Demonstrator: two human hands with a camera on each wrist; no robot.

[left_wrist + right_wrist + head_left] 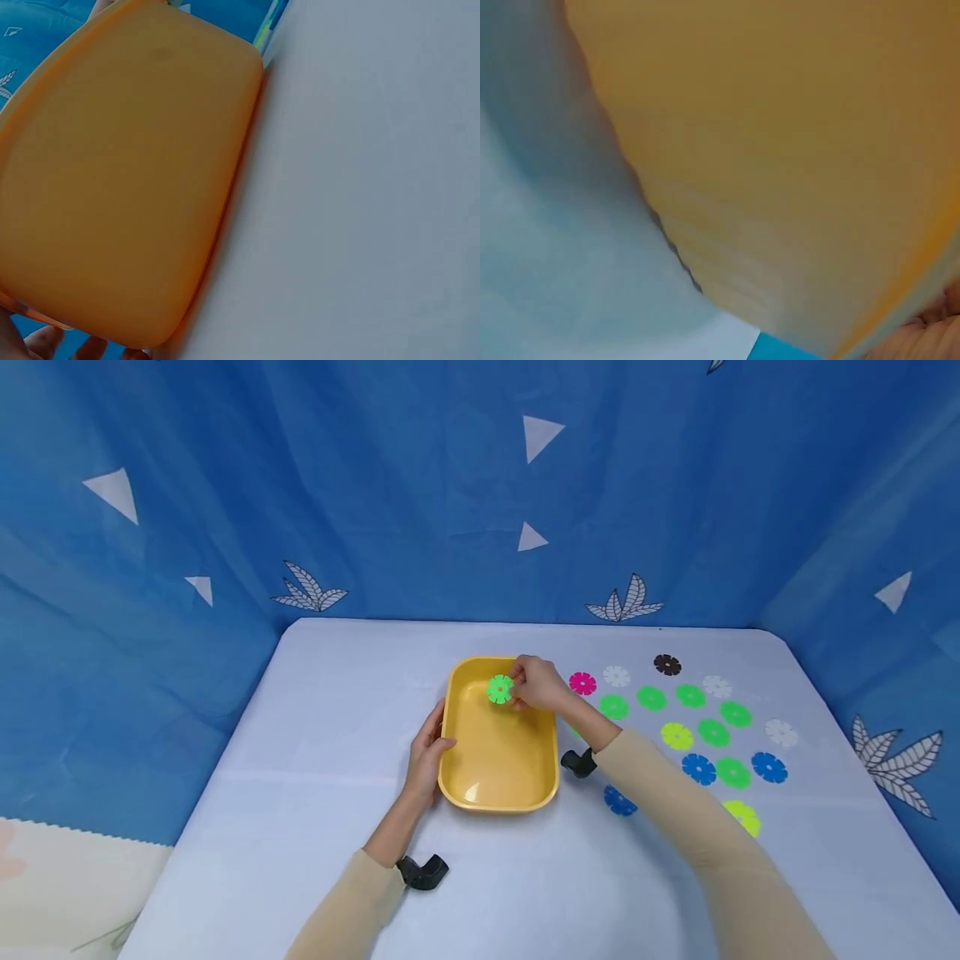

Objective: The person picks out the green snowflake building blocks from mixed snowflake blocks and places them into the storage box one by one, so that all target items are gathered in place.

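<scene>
A yellow rectangular tray [542, 777] sits in the middle of the pale table. My right hand [534, 685] pinches a green notched disc [499, 689] over the tray's far end. My left hand [430, 752] grips the tray's left rim. The tray's orange-yellow wall [127, 180] fills the left wrist view, with fingertips [45, 341] at the bottom left. Most of the right wrist view is taken up by the tray [780, 150], blurred and close.
Many flat notched discs lie on the table right of the tray: green [651, 697], blue [698, 768], white [617, 675], pink [582, 683], black [667, 664] and yellow-green [677, 736]. Blue patterned cloth walls [450, 485] surround the table on three sides.
</scene>
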